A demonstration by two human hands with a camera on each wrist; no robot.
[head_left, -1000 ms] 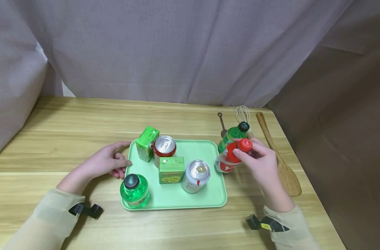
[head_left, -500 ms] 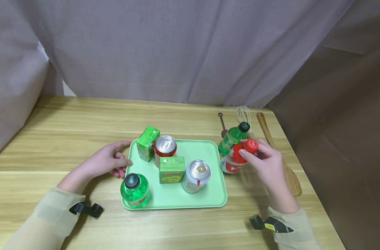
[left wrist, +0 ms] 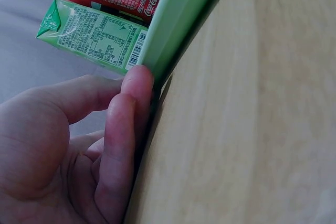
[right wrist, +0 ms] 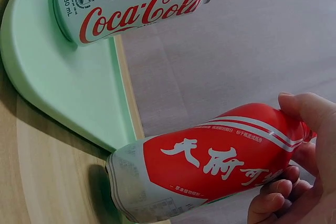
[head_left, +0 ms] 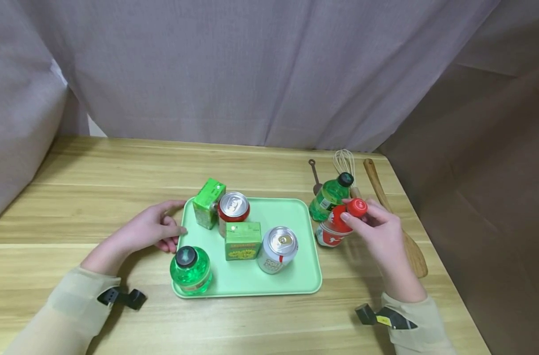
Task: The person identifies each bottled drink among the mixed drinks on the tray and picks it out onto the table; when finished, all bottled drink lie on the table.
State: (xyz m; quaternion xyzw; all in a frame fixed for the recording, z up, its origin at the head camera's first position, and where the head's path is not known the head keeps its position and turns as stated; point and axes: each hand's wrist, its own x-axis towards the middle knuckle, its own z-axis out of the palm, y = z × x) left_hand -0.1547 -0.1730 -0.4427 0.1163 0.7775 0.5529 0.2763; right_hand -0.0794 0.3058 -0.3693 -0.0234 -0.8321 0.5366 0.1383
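Observation:
My right hand [head_left: 376,227] grips a red-labelled plastic bottle [head_left: 333,227] around its neck, just below the red cap. Its base is just outside the right rim of a light green tray [head_left: 269,286]; whether it touches the table is unclear. At the tray's left rim, my left hand [head_left: 151,229] holds the edge with thumb and fingers. On the tray stand a green bottle [head_left: 191,271], two green drink cartons, one at the back [head_left: 209,202] and one in the middle [head_left: 243,241], a red cola can [head_left: 233,212] and a white cola can [right wrist: 136,6].
Another green bottle [head_left: 327,199] stands right behind the red-labelled one. Farther right lie a wooden spatula [head_left: 413,256], a whisk [head_left: 343,162] and a small dark brown utensil [head_left: 314,172]. A grey curtain [head_left: 251,74] hangs behind the table.
My right hand has moved right with the red-labelled bottle, away from the tray's right rim. Over the last half second it shifted only slightly. My left hand and the tray stayed put.

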